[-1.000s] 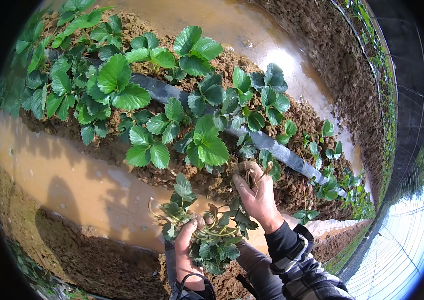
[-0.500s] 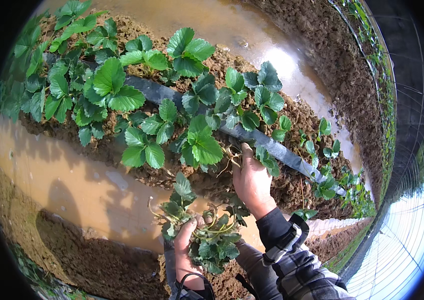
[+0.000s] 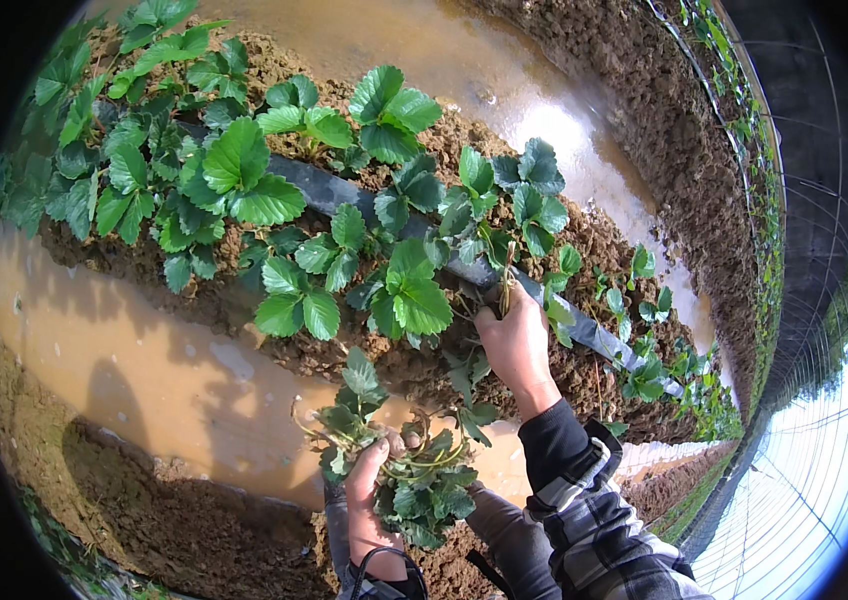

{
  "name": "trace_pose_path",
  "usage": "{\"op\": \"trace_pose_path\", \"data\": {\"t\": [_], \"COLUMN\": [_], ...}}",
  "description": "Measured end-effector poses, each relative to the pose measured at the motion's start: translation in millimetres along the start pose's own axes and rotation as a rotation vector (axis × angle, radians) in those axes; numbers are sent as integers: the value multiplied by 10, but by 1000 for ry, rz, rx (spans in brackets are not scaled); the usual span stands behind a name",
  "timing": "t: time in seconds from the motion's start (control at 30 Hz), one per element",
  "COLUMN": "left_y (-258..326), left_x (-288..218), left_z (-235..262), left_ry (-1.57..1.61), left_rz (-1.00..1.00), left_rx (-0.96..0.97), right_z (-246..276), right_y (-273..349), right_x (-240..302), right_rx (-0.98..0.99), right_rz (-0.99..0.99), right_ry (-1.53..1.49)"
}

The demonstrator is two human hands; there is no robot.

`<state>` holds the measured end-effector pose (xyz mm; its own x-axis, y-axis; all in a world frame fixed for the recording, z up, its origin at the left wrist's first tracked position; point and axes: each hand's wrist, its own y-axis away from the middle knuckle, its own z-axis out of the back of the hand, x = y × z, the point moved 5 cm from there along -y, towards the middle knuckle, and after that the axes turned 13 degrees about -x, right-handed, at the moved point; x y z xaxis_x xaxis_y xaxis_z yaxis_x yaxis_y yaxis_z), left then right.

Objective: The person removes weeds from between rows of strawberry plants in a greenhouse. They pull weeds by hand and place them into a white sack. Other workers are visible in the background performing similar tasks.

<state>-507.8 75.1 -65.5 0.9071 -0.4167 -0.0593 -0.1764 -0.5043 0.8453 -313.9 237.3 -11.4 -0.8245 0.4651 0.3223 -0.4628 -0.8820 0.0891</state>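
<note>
Crumbly soil [image 3: 644, 110]; muddy water [image 3: 124, 320]; hands [image 3: 519, 345] among serrated leaves [image 3: 429, 503]

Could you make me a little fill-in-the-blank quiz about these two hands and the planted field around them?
1. The left hand holds a leafy bunch that is mostly ____ (green/red).
2. The right hand is ____ (nearer to/farther from) the dark strip than the left.
3. Seen from the person, the sunlit glare lies on the ____ (near/far) side of the planted bed.
4. The right sleeve is ____ (checked/plain).

Missing words: green; nearer to; far; checked.
</note>
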Motion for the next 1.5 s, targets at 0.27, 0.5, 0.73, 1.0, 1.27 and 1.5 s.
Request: {"op": "trace_pose_path", "data": {"t": [0.27,0.5,0.73,1.0,1.27,1.5], "left_y": [49,-26,208,7,-43,-44], "left_x": [2,-64,38,93,94,145], "left_z": [-12,397,-104,30,-34,30], "left_ry": [55,-276,-422,-165,-346,-425], "left_rz": [27,208,-65,134,-65,-113], "left_rx": [-38,-162,-54,-121,-118,-130], "right_z": [-254,-186,29,362,699,110], "right_y": [75,275,1056,1206,123,157], "right_x": [-19,213,583,595,387,206], "right_rx": [311,498,542,597,224,161], "right_rz": [-589,-758,366,792,622,657], "right_ry": [-703,-1198,125,26,-248,238]}}
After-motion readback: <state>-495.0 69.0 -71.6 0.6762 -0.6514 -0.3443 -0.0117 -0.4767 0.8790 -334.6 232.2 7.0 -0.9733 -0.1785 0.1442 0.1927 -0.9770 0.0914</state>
